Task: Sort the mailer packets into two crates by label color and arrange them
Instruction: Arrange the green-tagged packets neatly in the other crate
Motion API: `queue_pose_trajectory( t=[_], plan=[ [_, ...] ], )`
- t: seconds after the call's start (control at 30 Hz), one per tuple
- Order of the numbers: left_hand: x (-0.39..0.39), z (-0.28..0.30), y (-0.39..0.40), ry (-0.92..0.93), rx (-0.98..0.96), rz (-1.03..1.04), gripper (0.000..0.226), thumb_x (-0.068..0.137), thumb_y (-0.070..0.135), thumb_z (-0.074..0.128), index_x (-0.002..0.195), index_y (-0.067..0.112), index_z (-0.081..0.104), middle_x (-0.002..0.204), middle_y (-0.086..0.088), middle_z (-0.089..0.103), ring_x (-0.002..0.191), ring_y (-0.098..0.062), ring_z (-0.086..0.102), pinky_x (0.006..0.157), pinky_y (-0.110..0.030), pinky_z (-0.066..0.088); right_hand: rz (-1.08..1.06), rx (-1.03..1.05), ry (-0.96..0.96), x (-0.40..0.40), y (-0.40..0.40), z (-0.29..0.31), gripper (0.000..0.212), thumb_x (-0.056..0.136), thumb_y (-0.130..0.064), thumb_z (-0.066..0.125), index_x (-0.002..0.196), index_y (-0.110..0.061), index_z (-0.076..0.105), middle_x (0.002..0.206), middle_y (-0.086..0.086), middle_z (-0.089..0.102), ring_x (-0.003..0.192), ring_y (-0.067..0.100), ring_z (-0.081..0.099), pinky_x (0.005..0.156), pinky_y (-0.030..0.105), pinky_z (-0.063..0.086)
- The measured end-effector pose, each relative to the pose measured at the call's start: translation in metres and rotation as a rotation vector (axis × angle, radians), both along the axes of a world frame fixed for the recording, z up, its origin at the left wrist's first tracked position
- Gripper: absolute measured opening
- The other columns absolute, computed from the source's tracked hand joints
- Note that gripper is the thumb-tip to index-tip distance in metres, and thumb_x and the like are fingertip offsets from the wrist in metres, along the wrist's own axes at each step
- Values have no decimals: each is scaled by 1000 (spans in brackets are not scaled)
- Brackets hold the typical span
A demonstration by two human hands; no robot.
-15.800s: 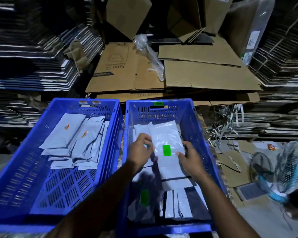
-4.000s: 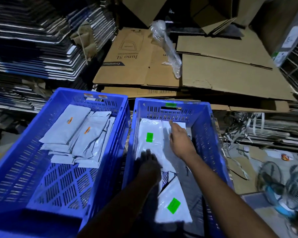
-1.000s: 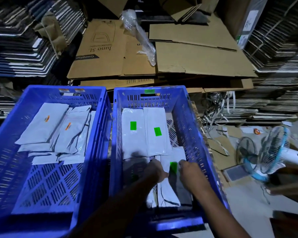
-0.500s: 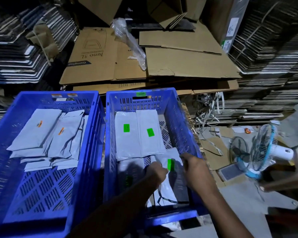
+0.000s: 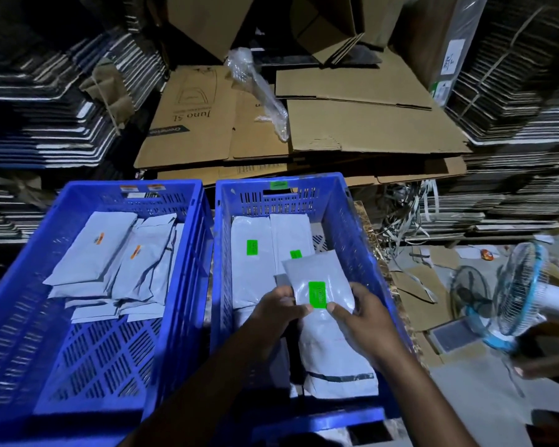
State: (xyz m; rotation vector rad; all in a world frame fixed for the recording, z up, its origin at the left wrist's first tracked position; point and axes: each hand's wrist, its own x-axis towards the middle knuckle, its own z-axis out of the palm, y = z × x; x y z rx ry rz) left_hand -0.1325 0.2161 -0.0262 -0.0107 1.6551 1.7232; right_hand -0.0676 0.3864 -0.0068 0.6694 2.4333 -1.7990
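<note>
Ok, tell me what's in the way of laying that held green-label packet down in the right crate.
Nothing visible blocks it. Both hands, left and right, hold the packet above the right crate, over two green-label packets already lying flat at the far end; it partly covers one.

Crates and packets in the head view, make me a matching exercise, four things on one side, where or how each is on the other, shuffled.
Things:
1. left crate
2. held packet
3. fan
4. cardboard sheets

Places or states:
A. on the floor right of the crates
B. holds orange-labelled packets
C. stacked behind the crates
D. gripped by both hands over the right crate

Pairs: 1-B, 2-D, 3-A, 4-C
</note>
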Motion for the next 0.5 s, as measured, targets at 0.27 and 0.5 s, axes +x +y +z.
queue_pose_trajectory(
  t=[0.27, 0.5],
  plan=[
    [-15, 12, 1, -11, 115, 348, 24, 96, 14, 60, 116, 2, 66, 107, -15, 73, 87, -27, 73, 71, -32, 58, 193, 150, 45, -5, -14, -7, 24, 90, -36, 69, 111, -35, 57, 94, -17, 72, 82, -11, 66, 76, 14, 52],
    [-39, 6, 4, 106, 61, 627, 25, 91, 22, 69, 111, 8, 70, 103, -6, 76, 94, -23, 73, 85, -40, 58, 308, 226, 106, -14, -28, -13, 51, 88, -62, 50, 129, -32, 59, 111, -19, 72, 102, -1, 66, 93, 37, 53]
  ],
)
